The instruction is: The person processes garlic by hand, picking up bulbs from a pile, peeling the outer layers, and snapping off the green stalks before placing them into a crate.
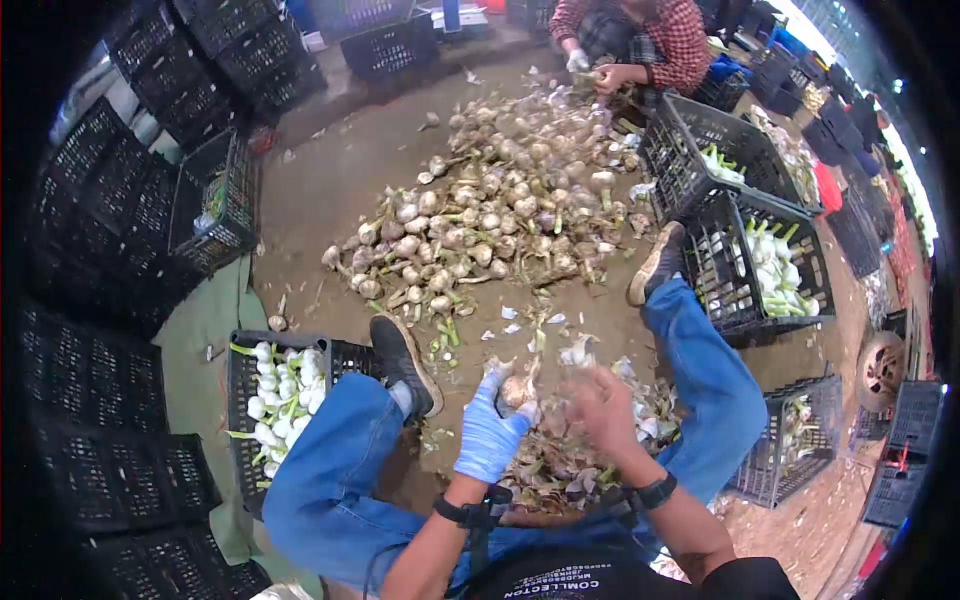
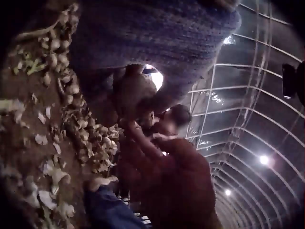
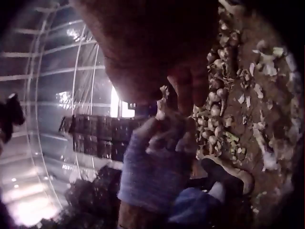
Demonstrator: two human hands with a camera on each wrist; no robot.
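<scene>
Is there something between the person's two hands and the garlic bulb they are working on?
Nothing visible. The gloved left hand already grips the garlic bulb, and the bare right hand is right beside it, fingers at the bulb. Only loose skins lie below, between the legs.

Unpeeled garlic pile [image 1: 500,215] lies mid-floor; my crate of peeled bulbs [image 1: 275,400] stands near the floor's left edge.
</scene>
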